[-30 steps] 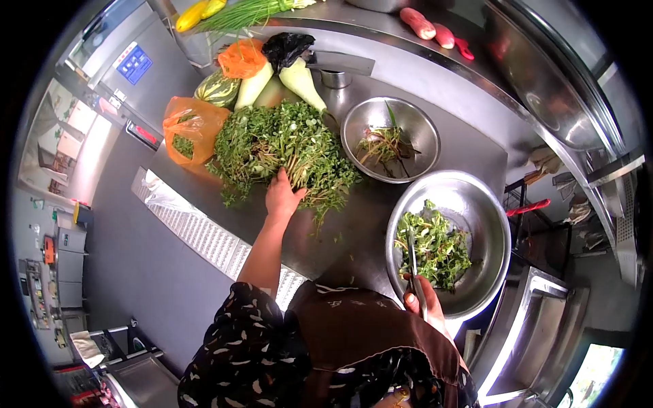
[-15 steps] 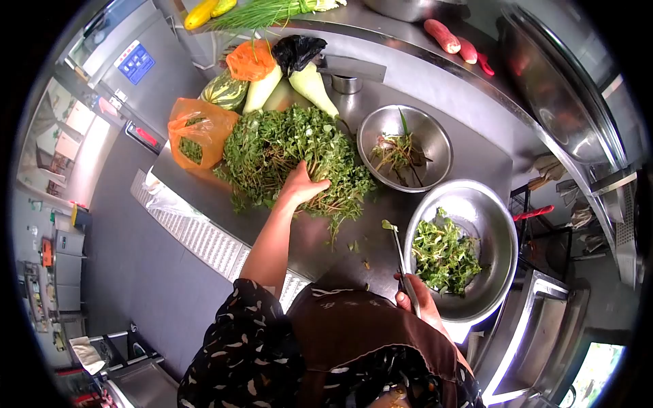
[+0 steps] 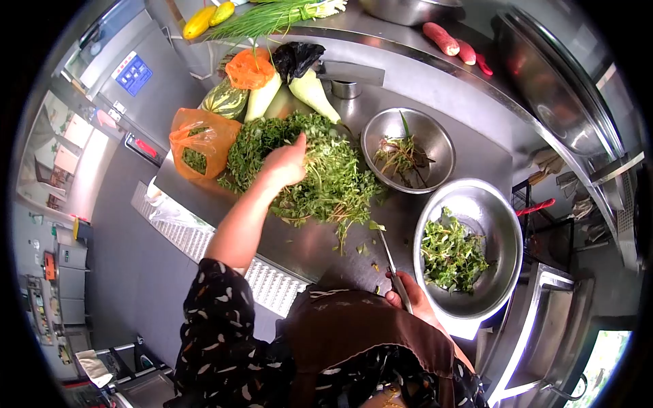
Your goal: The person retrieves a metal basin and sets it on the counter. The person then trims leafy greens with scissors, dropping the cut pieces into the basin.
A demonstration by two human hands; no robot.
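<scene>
A large heap of leafy green stems (image 3: 333,180) spreads over the steel table. My left hand (image 3: 286,165) is on top of the heap, one finger stretched out and the others curled down into the stems, partly hidden. Near the table's front edge, my right hand (image 3: 413,297) holds a small knife (image 3: 394,272) by its handle, blade pointing away from me. A bit of leaf (image 3: 376,225) shows at the blade's tip. To the right of the knife, a large steel bowl (image 3: 502,272) contains loose leafy sprigs (image 3: 452,255).
Behind stands a smaller steel bowl (image 3: 441,132) with stem scraps. Left of the heap sits an orange plastic bag (image 3: 218,139) with greens. Pale gourds (image 3: 313,95), a striped squash (image 3: 226,100) and a cleaver (image 3: 354,71) lie at the back. Green chives (image 3: 272,17) rest on the shelf.
My left hand has moved up and left over the heap, and the stems at its front have shifted right. The knife hand has moved slightly left.
</scene>
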